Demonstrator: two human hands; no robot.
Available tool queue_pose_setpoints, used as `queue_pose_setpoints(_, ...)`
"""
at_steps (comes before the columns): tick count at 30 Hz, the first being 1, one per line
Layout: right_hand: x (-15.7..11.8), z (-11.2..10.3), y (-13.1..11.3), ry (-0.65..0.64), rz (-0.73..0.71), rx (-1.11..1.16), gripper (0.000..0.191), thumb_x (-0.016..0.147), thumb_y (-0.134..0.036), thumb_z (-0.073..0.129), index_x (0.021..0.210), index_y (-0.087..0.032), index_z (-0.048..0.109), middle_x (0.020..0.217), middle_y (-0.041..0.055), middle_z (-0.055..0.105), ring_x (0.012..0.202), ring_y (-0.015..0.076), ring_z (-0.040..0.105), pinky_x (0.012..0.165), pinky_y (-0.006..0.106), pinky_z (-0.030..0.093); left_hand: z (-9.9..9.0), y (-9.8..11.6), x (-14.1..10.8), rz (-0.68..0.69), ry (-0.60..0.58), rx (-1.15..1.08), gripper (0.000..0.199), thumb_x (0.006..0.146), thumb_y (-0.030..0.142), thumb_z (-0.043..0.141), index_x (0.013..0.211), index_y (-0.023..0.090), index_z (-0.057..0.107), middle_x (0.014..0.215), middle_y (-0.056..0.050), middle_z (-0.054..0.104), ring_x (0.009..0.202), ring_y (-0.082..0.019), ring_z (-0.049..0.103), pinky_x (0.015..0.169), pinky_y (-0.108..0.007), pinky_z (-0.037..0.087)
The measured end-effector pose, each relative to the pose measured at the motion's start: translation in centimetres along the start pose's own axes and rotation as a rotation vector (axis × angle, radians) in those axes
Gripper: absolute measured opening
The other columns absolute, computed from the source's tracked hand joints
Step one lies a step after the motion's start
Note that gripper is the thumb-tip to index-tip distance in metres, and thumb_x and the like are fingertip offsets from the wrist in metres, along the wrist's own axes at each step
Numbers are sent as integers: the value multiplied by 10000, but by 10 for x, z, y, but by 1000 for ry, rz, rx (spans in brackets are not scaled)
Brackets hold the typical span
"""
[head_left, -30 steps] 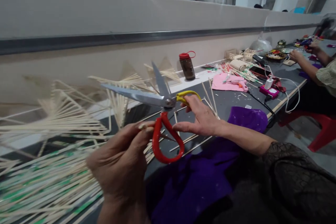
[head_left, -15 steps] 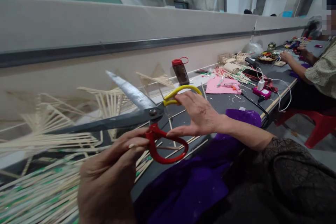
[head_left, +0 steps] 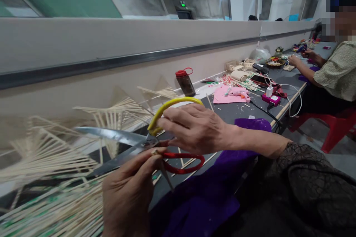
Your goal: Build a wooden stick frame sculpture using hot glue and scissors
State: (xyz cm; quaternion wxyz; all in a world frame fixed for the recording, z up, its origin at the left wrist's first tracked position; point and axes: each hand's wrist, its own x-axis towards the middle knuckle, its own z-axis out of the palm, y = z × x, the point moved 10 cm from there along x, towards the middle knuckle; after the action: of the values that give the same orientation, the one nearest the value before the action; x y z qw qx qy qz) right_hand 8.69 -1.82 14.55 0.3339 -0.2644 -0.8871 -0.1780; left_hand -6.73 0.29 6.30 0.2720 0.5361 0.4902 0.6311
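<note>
Large scissors with one yellow and one red handle are held over the table, blades pointing left and partly apart. My right hand is wrapped round the yellow handle; its thumb is mostly hidden. In front of the red handle, my left hand pinches a thin wooden stick between thumb and fingertips. The stick slants down to the right, with one cut end showing above the thumb. Whether the left fingers also touch the scissors, I cannot tell.
Loose sticks lie at lower left, below fanned stick structures. Along the wall stands a brown bottle. Farther right are a pink glue gun on a pink cloth and a magenta box with cables. A co-worker sits at right.
The scissor blades have drawn closer together. My right fingers have curled round the yellow handle, and the stick in my left hand now shows at length. The view has shifted slightly.
</note>
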Motion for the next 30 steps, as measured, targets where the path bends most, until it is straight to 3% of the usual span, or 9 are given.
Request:
queue_pose_setpoints(2,-24,-9,-5,90,-94,54,298,990,-339,444,1238,-289,602,1264,39,625,1235,206,553,1091,422,440,0,-8,-3,-141,11,-133,115,562,300,819,676,296,799,755,-5,777,714,-203,683,634,-284,560)
queue_pose_setpoints(4,-55,-15,8,159,-120,84,321,956,-370,487,1257,-349,597,1205,17,657,1175,216,584,1038,443,475,0,-6,-7,-208,26,-211,116,531,266,826,638,292,788,777,-8,778,728,-199,675,609,-269,542)
queue_pose_setpoints(7,-105,-7,92,106,295,-47,371,968,-287,427,1302,-260,585,1237,83,652,1190,256,566,1042,488,438,2,3,-10,-207,26,-263,117,525,253,823,632,278,785,806,-20,780,760,-191,674,613,-247,528)
queue_pose_setpoints(8,-125,2,128,1,484,-118,384,977,-266,401,1311,-208,581,1267,117,636,1220,267,543,1060,474,413,3,4,-10,-209,22,-275,125,519,252,824,636,274,786,805,-22,779,758,-185,671,612,-238,523)
queue_pose_setpoints(10,-175,26,194,-342,856,-258,438,980,-250,403,1392,-148,511,1383,161,557,1270,271,489,1062,398,391,5,2,-10,-227,17,-288,145,498,251,832,635,266,786,800,-25,778,741,-176,663,594,-225,512)
queue_pose_setpoints(14,-218,33,253,-474,1045,-329,539,917,-252,528,1408,-39,464,1346,253,532,1202,330,510,978,405,417,8,-5,-10,-255,20,-274,154,479,249,845,620,255,783,784,-30,777,750,-177,666,619,-222,523)
queue_pose_setpoints(20,-225,52,268,-564,1028,-331,556,910,-292,558,1435,-131,475,1391,198,522,1223,317,501,976,379,417,11,-8,-10,-286,18,-280,173,477,268,857,634,249,788,806,-31,781,730,-164,668,600,-205,521)
queue_pose_setpoints(24,-227,60,270,-601,1000,-354,454,923,-272,532,1345,-105,566,1367,198,544,1226,313,509,978,373,420,9,-6,-10,-270,26,-296,171,472,255,857,628,244,786,790,-32,779,761,-169,684,626,-198,538)
queue_pose_setpoints(30,-235,67,281,-639,967,-405,492,959,-322,490,1416,-140,499,1364,179,552,1207,295,531,931,365,447,8,-9,-9,-285,51,-302,202,434,263,848,622,225,785,760,-39,775,749,-166,691,610,-179,541)
